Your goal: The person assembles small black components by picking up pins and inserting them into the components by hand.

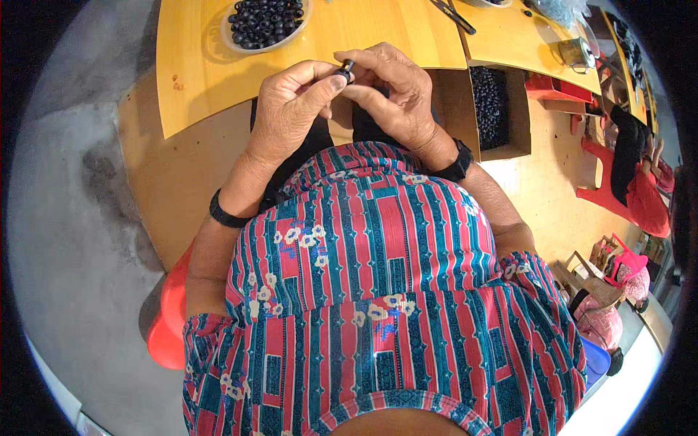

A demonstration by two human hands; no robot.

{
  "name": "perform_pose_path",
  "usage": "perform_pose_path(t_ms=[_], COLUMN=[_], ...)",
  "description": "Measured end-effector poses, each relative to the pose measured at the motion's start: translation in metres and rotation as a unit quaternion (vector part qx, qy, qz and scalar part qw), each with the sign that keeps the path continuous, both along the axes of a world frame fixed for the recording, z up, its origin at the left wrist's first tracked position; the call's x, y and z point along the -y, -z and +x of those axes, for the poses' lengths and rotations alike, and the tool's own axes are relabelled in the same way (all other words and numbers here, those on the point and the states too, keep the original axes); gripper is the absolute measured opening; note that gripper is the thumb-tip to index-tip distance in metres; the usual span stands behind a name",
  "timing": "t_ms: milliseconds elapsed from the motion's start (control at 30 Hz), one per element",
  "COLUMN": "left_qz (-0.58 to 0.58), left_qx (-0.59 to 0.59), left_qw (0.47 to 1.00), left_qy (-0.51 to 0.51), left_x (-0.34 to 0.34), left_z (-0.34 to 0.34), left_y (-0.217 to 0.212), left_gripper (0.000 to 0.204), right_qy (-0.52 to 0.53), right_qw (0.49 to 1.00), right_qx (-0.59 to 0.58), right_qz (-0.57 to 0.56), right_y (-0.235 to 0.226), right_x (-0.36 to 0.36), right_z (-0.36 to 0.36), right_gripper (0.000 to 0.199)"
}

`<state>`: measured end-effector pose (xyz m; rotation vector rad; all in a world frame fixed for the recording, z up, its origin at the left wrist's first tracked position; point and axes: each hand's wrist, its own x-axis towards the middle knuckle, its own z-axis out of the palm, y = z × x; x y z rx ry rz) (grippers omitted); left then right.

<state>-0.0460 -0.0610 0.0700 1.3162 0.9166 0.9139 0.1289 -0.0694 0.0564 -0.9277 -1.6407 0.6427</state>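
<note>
The yellow table (392, 33) spread in front of the person, with its near edge by the hands; a part released there could have dropped past that edge towards the lap, the likely cause being a loose grip. The open carton (520, 109), full of small dark pieces, stood to the right, below tabletop level; a dropped part falling among them would probably have been hard to pick out. The bowl (251, 49) of black pieces rested on the table, beyond the left hand (291, 112); a forward knock could have spilled it. The left hand was pinched on the small black part (349, 66), thumb against it; the right hand (396, 91) gripped the same part by its fingertips; uneven pressure between the two could have twisted it free.
</note>
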Motion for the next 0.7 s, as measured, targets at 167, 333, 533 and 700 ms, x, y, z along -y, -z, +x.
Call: perform_pose_path(t_ms=[167, 333, 533, 700], left_qz=[0.039, 0.041, 0.032, 0.049], left_qx=[-0.037, -0.029, -0.006, -0.015], left_qw=[0.999, 0.999, 0.999, 0.998], left_qy=[-0.007, -0.01, -0.022, -0.031], left_x=[0.0038, 0.003, 0.0007, 0.0025], left_z=[0.0022, 0.0043, 0.0046, -0.0003], left_y=[-0.0005, 0.0008, 0.004, 0.0049], left_gripper=[0.016, 0.015, 0.016, 0.016], right_qy=[-0.036, -0.015, -0.021, -0.051], right_qw=[0.996, 0.992, 0.984, 0.982], right_qx=[-0.052, -0.095, -0.123, -0.125], right_qz=[-0.065, -0.083, -0.128, -0.133], right_y=[0.0043, 0.0079, 0.0076, 0.0042], right_x=[0.0007, 0.001, 0.0017, 0.0012], right_z=[0.0031, 0.0004, 0.0016, -0.0014], right_gripper=[0.019, 0.014, 0.013, 0.012])
